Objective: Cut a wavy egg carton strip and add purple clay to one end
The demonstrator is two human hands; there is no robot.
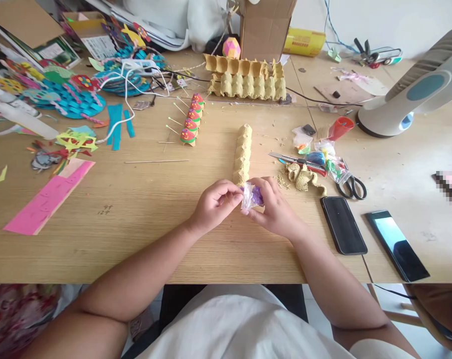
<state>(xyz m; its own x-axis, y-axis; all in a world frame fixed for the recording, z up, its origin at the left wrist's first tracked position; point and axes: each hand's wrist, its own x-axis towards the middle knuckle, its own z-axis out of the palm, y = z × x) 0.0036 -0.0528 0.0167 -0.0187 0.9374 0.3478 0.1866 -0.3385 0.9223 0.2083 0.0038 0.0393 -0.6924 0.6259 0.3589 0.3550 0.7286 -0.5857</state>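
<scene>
Between my two hands is a small clear plastic bag [247,196] with purple clay [257,196] inside. The fingers of my left hand [219,202] pinch the bag's left edge. My right hand [274,205] grips the purple end between thumb and fingers. Just beyond my hands lies a bare strip of egg carton cups [242,152], its near end close to the bag. Farther left stands a painted egg-carton caterpillar [192,122] in red and green, with pins sticking out on its left side.
A utility knife [304,163], carton scraps [304,178], clay bags [315,158] and scissors [352,187] lie to the right. Two phones [344,225] rest nearer me. An egg carton [248,86] sits at the back, a lamp base [378,119] at right, pink paper [48,199] at left.
</scene>
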